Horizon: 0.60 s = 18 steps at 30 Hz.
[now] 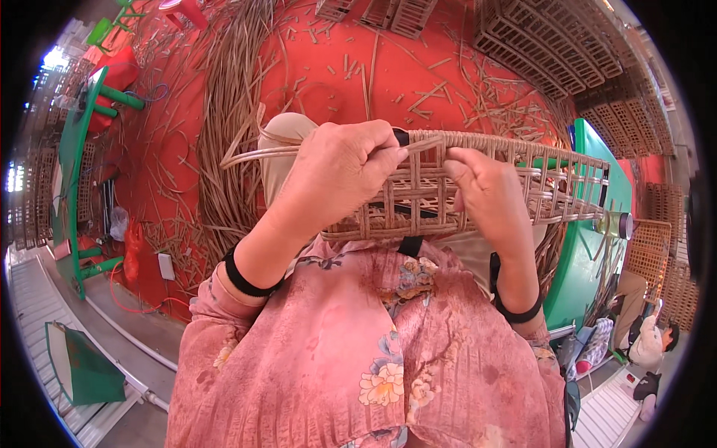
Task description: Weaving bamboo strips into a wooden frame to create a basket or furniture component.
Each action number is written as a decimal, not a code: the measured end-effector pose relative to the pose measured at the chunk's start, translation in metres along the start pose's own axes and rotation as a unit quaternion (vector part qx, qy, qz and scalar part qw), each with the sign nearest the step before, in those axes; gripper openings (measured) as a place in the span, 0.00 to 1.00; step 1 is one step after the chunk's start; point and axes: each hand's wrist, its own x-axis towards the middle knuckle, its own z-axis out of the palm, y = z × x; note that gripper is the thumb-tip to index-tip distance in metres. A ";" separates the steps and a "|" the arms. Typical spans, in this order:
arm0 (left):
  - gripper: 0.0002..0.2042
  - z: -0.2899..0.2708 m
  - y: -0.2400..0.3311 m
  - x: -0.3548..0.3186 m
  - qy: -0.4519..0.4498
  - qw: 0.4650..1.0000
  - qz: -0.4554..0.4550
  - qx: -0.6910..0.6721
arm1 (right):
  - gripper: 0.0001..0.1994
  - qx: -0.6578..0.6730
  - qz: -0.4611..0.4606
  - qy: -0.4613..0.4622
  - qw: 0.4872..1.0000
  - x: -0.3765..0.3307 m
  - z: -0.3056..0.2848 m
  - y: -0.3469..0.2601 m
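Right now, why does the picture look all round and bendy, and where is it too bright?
Head view: fisheye bending, with a dark round border and the green tabletop curving at the left; head view: white glare in the bright patch at upper left; head view: the basket and left hand look fairly sharp near the middle.
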 end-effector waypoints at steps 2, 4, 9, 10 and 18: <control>0.07 -0.001 0.003 0.000 -0.008 0.997 0.019 0.079 | 0.16 -0.070 -0.016 -0.048 0.996 0.002 0.002 -0.004; 0.08 -0.001 0.003 0.001 -0.018 0.987 0.038 0.156 | 0.17 -0.086 0.007 -0.078 0.993 0.006 0.000 -0.009; 0.09 0.008 0.006 0.008 -0.033 0.984 0.045 0.168 | 0.18 -0.061 -0.008 -0.117 0.991 0.016 -0.002 -0.001; 0.09 0.010 0.007 0.009 -0.033 0.984 0.044 0.169 | 0.17 0.008 0.068 -0.141 0.988 0.017 -0.006 -0.010; 0.07 0.015 0.003 0.012 0.010 0.990 0.134 0.047 | 0.10 0.070 0.057 0.000 0.996 -0.004 -0.001 0.004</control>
